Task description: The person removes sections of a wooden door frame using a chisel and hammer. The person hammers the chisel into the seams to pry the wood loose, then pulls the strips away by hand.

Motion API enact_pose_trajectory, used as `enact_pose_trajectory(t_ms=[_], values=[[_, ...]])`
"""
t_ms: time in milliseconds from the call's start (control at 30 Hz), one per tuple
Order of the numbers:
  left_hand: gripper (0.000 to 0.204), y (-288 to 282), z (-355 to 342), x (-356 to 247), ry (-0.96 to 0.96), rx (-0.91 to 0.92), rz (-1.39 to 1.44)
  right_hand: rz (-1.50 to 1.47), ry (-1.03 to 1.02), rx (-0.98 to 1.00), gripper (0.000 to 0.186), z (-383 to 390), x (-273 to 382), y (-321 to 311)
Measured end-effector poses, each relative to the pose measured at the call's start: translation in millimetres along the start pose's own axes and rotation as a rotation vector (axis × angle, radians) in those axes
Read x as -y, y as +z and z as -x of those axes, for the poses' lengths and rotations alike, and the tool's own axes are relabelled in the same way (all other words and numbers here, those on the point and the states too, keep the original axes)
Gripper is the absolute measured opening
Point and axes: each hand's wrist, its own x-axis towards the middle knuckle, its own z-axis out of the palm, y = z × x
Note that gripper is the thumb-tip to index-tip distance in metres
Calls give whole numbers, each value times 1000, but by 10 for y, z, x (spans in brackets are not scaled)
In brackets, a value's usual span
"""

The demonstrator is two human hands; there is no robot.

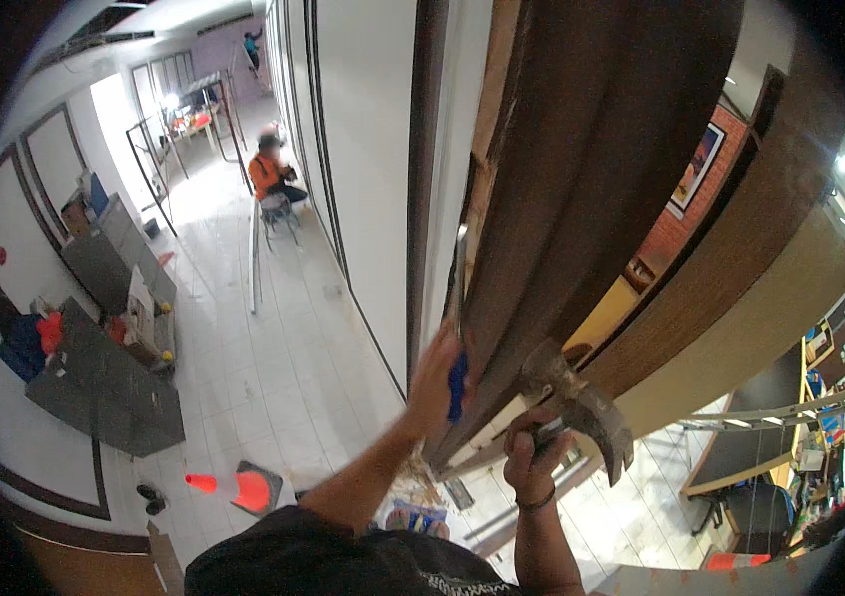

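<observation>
My left hand [435,382] grips a chisel-like tool with a blue handle [456,382]; its metal blade [460,268] runs up into the gap between the dark brown wooden door frame [581,169] and the white wall [368,149]. My right hand [532,452] holds a rusty claw hammer [581,402] just right of the chisel, its head close to the wood. Splintered pale wood shows along the frame's edge above the blade.
An orange traffic cone [234,487] lies on the tiled floor below left. Grey metal cabinets [105,382] line the left wall. A person in an orange vest [269,174] sits far down the corridor by a stool. A room with desks [800,437] opens at right.
</observation>
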Motion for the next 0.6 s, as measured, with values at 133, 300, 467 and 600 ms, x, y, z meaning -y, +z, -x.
enact_pose_trajectory(t_ms=[133, 300, 467, 600], values=[[32, -253, -470, -122, -2, 7, -43, -73, 4, -133, 35, -107, 144, 130], [26, -277, -758, -288, 3, 86, -240, -137, 223, -57, 44, -91, 346, 91], [21, -329, -827, -308, 89, 52, -217, -246, 526, 2, 50, -47, 716, 72], [27, -316, -840, -328, 230, 90, -539, -245, 662, 92, 36, 197, 660, 100]])
